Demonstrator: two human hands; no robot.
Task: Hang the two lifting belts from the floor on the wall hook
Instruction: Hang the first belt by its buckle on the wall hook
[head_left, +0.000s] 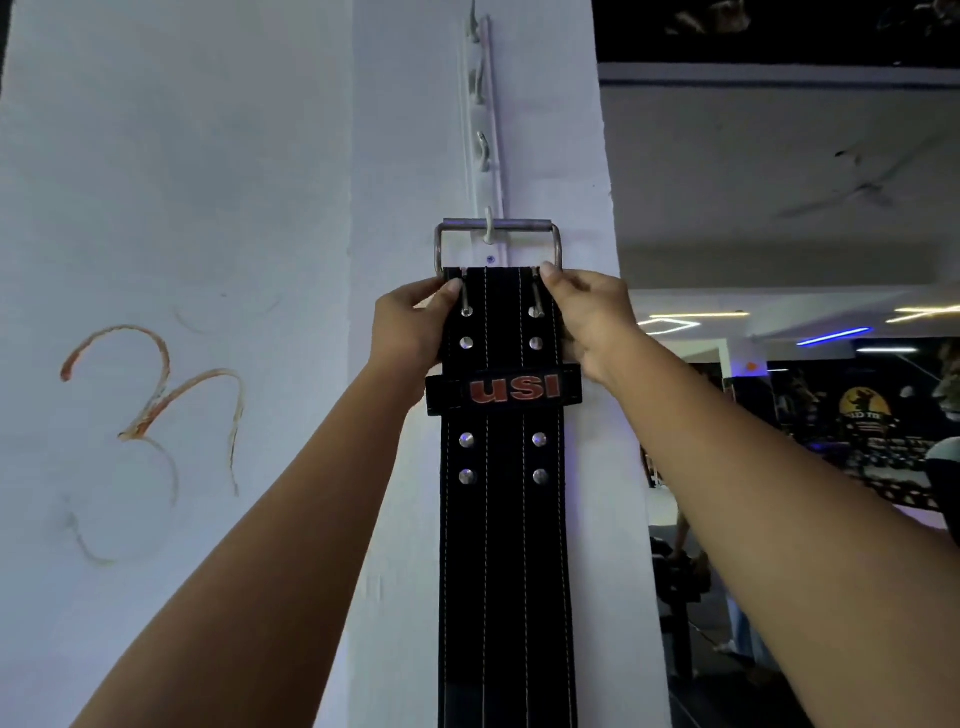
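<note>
The black lifting belt (506, 493) hangs flat against the white pillar (400, 467), its metal buckle (497, 228) looped over the lowest wall hook (488, 223) of a vertical rail (485, 130). Three more hooks stand empty above that hook. Just below the hook, the left hand (410, 332) pinches the belt's left edge and the right hand (589, 317) its right edge — the fingers (453, 286) of each are closed on the leather right under the buckle, beside its two prongs. Holding both top corners this way looks meant to keep the wide strap square while the buckle bar settles onto the hook, so that it does not twist or slide off to one side. The red-lettered keeper loop (503, 389) sits further below the hook, and the strap runs straight down out of view. The weight seems to rest on the hook already; letting go gently would be the next step. Only one belt shows here — the second, I judge, is yet to be hung.
</note>
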